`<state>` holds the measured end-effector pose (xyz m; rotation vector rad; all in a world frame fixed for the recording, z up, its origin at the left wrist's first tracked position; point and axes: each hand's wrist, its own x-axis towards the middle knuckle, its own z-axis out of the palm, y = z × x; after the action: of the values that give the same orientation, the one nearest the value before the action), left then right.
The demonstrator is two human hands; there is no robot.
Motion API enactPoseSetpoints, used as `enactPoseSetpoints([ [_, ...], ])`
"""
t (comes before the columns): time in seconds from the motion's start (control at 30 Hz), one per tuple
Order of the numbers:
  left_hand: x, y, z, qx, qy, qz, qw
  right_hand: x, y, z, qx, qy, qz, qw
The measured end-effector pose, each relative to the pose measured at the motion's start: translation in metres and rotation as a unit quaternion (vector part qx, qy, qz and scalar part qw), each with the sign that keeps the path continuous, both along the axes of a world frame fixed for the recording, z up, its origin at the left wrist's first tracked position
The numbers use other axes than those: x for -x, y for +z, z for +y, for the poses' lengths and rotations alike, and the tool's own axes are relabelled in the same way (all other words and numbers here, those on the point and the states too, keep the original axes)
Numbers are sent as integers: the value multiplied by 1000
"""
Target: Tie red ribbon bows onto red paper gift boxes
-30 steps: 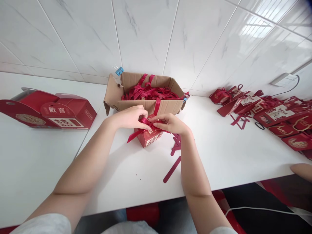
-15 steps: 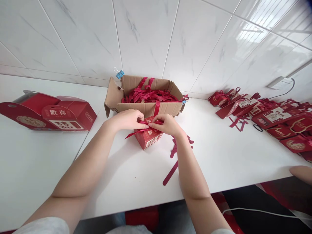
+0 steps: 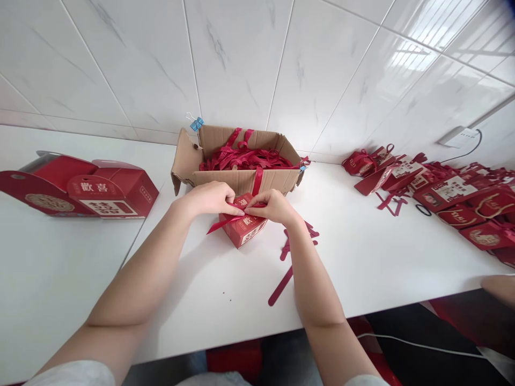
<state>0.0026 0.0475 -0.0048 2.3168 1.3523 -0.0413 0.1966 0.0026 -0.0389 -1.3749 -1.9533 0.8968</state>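
Note:
A small red gift box (image 3: pixel 242 236) with gold lettering sits on the white table in front of me. Over its top runs a red ribbon (image 3: pixel 220 224), one loose end pointing left. My left hand (image 3: pixel 212 198) pinches the ribbon from the left side, closed at thumb and fingers. From the right, my right hand (image 3: pixel 271 206) is also closed on the ribbon, its fingertips almost touching the left ones. The crossing of the ribbon between the fingers is partly hidden. Just behind stands an open cardboard box (image 3: pixel 225 179) full of red ribbons (image 3: pixel 249 159).
Two larger red boxes (image 3: pixel 115 187) stand at the left. Dark red strips (image 3: pixel 280 287) lie right of the gift box. Many red gift boxes (image 3: pixel 450 193) crowd the right, by a white socket (image 3: pixel 458 136). Another person's arm (image 3: pixel 499 287) shows at the right edge.
My hands stay on the ribbon, with only slight finger shifts at the crossing. The view has moved a little; the boxes stand as before.

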Motion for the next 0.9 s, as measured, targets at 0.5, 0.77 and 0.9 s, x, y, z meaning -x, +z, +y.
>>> enactPoseSetpoints([
  [0.5, 0, -3, 5, -14, -15, 15, 1000, -1, 0, 0, 18, -21, -23, 999],
  [0.77, 1, 11, -5, -45, -36, 9, 998, -1, 6, -4, -15, -20, -12, 1000],
  [0.9, 2, 17, -14, -64, -54, 1, 997, 2, 10, -8, -47, -34, -5, 998],
])
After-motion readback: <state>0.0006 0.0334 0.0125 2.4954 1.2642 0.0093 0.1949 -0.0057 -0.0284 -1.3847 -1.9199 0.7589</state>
